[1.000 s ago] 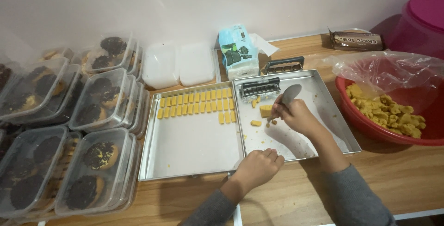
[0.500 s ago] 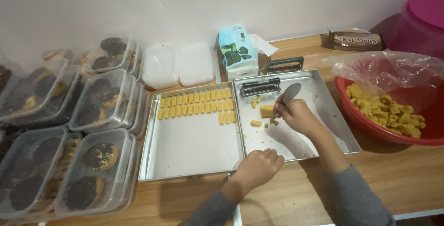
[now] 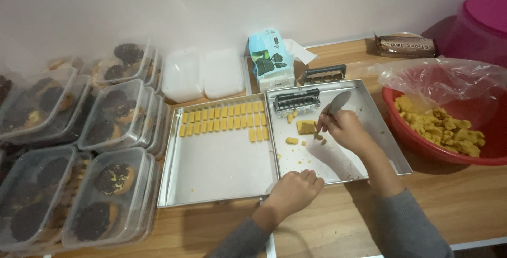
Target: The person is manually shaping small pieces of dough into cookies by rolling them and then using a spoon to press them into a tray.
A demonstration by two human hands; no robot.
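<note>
The right hand (image 3: pixel 346 129) is closed around the handle of a broad-bladed metal knife (image 3: pixel 338 102), whose blade points up and away from the fingers over the right-hand shiny metal baking tray (image 3: pixel 388 147). Just left of this hand, touching or nearly touching its fingertips, lies a small flat block of yellow dough (image 3: pixel 306 126), with a loose cut yellow piece (image 3: pixel 292 141) and crumbs near it on the tray floor. Compared with a second ago, the hand and knife sit in almost the same spot; the hand has only dipped slightly toward the dough block.

The left hand (image 3: pixel 293 189) is curled into a loose fist, holding nothing, and rests on the near edge where the two trays meet. It has not moved from that place across the earlier pictures.

On the left-hand metal baking tray (image 3: pixel 211 179), two neat rows of small yellow dough sticks (image 3: pixel 224 119) run along the far side, with a few more at the right end; their number looks unchanged. A dark ribbed metal mould (image 3: pixel 297 99) lies at the far left corner of the right tray, and a second dark mould (image 3: pixel 324 73) stands behind it on the wooden table (image 3: pixel 475 200).

To the right, a red plastic bowl lined with a clear bag (image 3: pixel 454 126) holds lumps of yellow dough. To the left, stacked clear plastic boxes of dark-topped cookies (image 3: pixel 113 118) crowd the table.
</note>
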